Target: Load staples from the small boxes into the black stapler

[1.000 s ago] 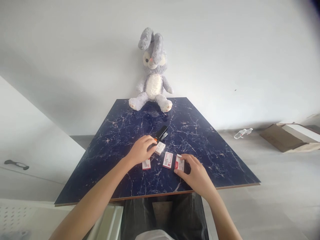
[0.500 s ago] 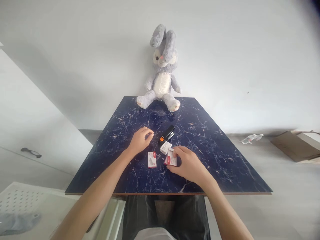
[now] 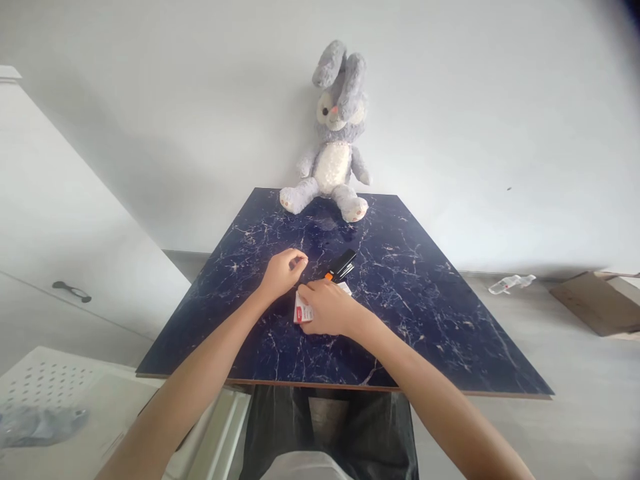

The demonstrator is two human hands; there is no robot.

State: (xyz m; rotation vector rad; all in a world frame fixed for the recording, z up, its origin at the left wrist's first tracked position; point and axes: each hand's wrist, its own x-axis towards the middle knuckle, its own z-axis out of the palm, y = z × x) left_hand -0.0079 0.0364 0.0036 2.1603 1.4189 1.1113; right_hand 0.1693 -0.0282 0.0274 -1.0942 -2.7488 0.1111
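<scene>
My right hand [image 3: 327, 307] grips a small red-and-white staple box [image 3: 303, 312] low over the blue table, at the spot of a second such box, which is mostly or wholly hidden under it. A white box [image 3: 345, 288] shows only in part behind my right hand's knuckles. Just beyond lies a black stapler [image 3: 344, 264] with an orange end, its jaw apart. To the left, my left hand [image 3: 284, 272] hovers near the stapler with thumb and fingertips pinched together; anything between them is too small to make out.
A grey plush rabbit [image 3: 334, 147] sits at the table's far edge against the wall. The dark blue marbled table [image 3: 425, 333] has its front edge close to my body. A clear plastic bottle [image 3: 511, 285] and a cardboard box [image 3: 595, 300] lie on the floor at right.
My right hand has moved left with the staple box, over the other staple box, and now partly covers the white box. My left hand stays pinched in nearly the same place. The view shifted slightly.
</scene>
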